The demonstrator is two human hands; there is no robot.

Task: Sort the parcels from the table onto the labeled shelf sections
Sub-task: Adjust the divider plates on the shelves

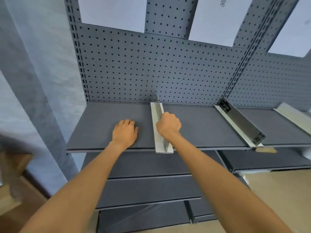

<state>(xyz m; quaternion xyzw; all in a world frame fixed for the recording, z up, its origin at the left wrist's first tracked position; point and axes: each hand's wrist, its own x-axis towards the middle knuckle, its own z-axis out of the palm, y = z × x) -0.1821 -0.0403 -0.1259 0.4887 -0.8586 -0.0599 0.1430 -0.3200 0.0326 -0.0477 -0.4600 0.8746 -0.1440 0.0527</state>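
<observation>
Grey perforated backboard (151,64) rises behind a dark shelf (104,125) whose flat top fills the middle of the head view, with slotted uprights at its left and right ends. On that shelf stands a clear divider (159,111) on a pale base strip that runs from the backboard to the front edge and splits the shelf into a left and a right section. The right hand (168,126) is curled around the upright blade of this divider, about midway along it, with the knuckles up. The left hand (124,132) rests on the left section just beside the divider; its fingers are bent under at the knuckles and hold nothing, though whether they press down cannot be told. Further right a dark divider with a label (242,121) lies at an angle across the joint with the next shelf. Lower shelves (148,189) step out below. No parcel shows on these shelves; a blurred brown cardboard shape (15,167) sits at the left edge.
</observation>
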